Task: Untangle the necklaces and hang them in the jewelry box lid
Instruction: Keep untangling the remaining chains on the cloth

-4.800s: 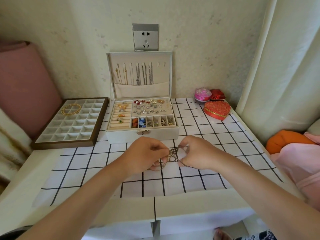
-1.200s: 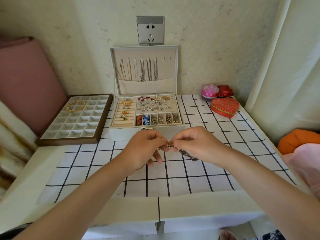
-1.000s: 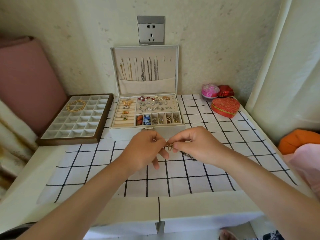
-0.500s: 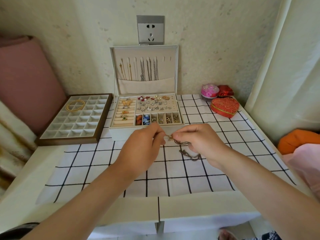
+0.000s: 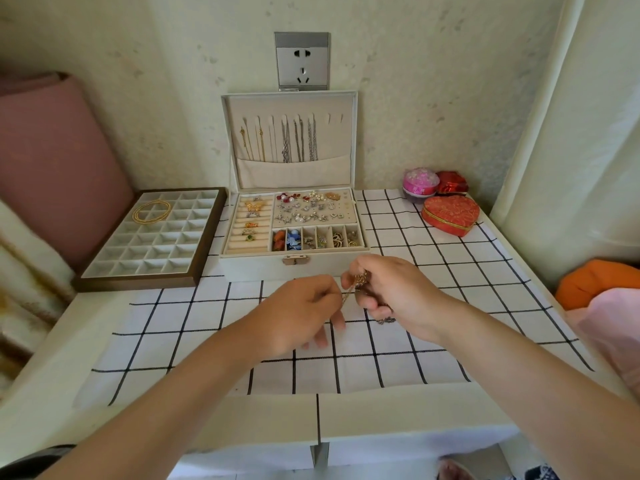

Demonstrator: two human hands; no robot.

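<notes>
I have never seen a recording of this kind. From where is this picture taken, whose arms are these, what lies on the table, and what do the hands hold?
There is no machine here. A person wears one wide-angle camera on the head. It looks forward and down, so the person's own bare arms enter from the bottom edge.

The left hand and the right hand both pinch a tangled necklace above a checked cloth.

Behind them stands an open jewelry box full of small jewelry. Its lid stands upright, with several chains already hanging inside.

Left of the box lies a compartment tray holding a gold chain. To the right are a red heart-shaped box and a pink round container.
</notes>
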